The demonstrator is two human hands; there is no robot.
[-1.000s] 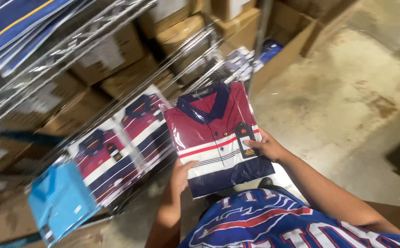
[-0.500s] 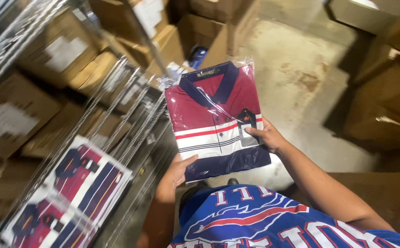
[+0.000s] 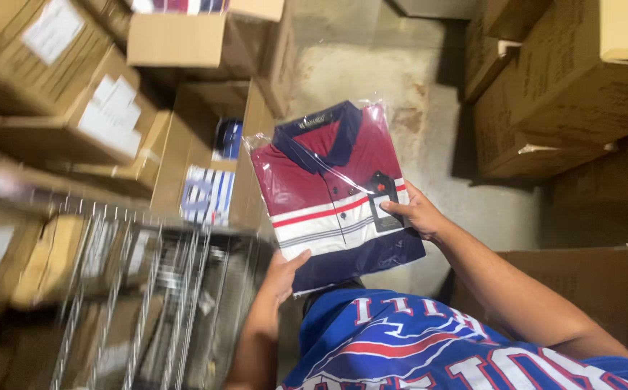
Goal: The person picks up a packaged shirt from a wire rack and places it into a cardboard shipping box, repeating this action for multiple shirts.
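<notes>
A folded polo shirt (image 3: 321,180), maroon on top, white with a red stripe in the middle and navy below, lies sealed in a clear plastic bag with a small black tag on its front. I hold it flat in front of me over the concrete floor. My left hand (image 3: 283,273) grips its lower left corner from beneath. My right hand (image 3: 416,211) grips its right edge, thumb beside the tag. My blue jersey (image 3: 415,347) fills the bottom of the view.
A wire rack (image 3: 148,289) stands at lower left. Left and above are brown cartons (image 3: 76,94), one open box (image 3: 209,180) showing bagged striped shirts. More stacked cartons (image 3: 574,87) rise on the right, and another carton (image 3: 603,289) sits at lower right. Stained concrete floor (image 3: 400,72) lies between.
The view has swung right, away from the rack of bagged shirts toward the floor and open cartons. Both hands keep hold of the bagged polo shirt.
</notes>
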